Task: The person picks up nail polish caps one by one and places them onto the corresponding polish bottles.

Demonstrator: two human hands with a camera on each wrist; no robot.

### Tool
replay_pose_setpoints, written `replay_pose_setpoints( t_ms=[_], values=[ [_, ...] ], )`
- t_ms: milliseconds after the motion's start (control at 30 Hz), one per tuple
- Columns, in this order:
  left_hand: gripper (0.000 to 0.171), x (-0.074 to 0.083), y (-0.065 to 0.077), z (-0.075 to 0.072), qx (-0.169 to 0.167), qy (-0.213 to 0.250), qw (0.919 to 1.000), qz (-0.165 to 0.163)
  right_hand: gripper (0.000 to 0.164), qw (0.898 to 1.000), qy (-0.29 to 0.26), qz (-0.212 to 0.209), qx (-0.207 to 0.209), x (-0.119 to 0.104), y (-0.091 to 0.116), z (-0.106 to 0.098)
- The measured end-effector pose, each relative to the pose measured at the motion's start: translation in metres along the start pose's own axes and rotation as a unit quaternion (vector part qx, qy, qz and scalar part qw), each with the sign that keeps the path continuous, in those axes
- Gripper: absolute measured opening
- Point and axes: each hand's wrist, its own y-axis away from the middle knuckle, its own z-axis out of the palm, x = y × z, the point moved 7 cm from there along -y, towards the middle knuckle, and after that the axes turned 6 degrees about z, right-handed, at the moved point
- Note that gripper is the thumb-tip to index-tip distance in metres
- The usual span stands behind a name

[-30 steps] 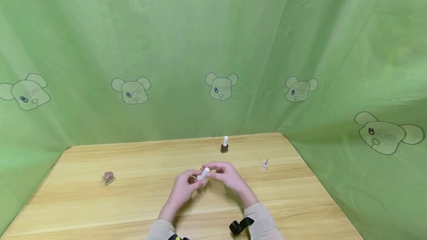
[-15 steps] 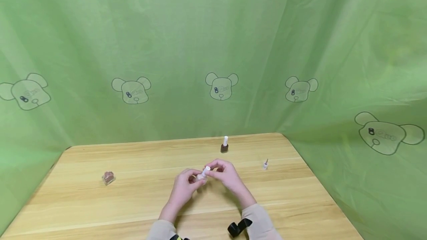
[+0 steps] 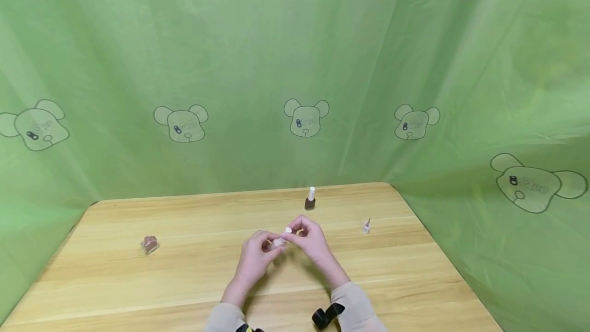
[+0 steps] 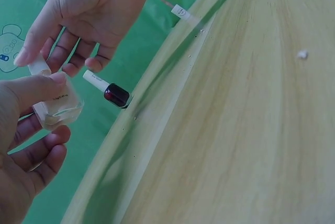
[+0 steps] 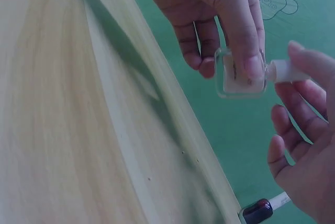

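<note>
In the head view my left hand [image 3: 252, 257] holds a small clear nail polish bottle [image 3: 278, 243] with pale pink polish, above the table's middle. The left thumb presses its flat face, fingers behind, in the left wrist view. My right hand [image 3: 315, 244] pinches the bottle's white cap [image 5: 285, 70] between thumb and index finger. The right wrist view shows a short stretch of neck [image 5: 268, 72] between the glass and the cap. The other right fingers are loosely bent, away from the bottle.
A dark nail polish bottle [image 3: 310, 203] with a white cap stands near the back edge. To the right, a white cap [image 3: 366, 227] stands with its brush up. An uncapped pinkish-brown bottle [image 3: 149, 244] sits at left on the wooden table [image 3: 184, 286]. Green curtains surround it.
My right hand has shifted slightly up and inward, and its fingers now cover more of the white cap. The left hand keeps its hold on the bottle. Other things stay put.
</note>
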Motion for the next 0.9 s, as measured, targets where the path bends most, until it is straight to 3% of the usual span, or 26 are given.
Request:
replay_pose_setpoints(
  t_ms=[233, 467, 667, 900],
  values=[
    [0.025, -0.004, 0.0, 0.0, 0.001, 0.001, 1.0, -0.008, 0.037, 0.998, 0.023, -0.025, -0.057, -0.003, 0.001, 0.002],
    [0.028, -0.006, 0.0, 0.0, 0.002, 0.005, 0.9999, -0.011, 0.038, 0.994, 0.025, -0.047, -0.098, 0.006, -0.003, 0.006],
    [0.028, -0.005, 0.0, -0.001, 0.003, 0.007, 0.9999, -0.01, 0.032, 0.995, 0.02, -0.052, -0.089, 0.023, -0.011, 0.006],
    [0.026, -0.003, 0.0, -0.001, 0.004, 0.006, 0.9999, -0.007, 0.025, 0.998, 0.016, -0.05, -0.033, 0.026, -0.013, 0.002]
  ],
)
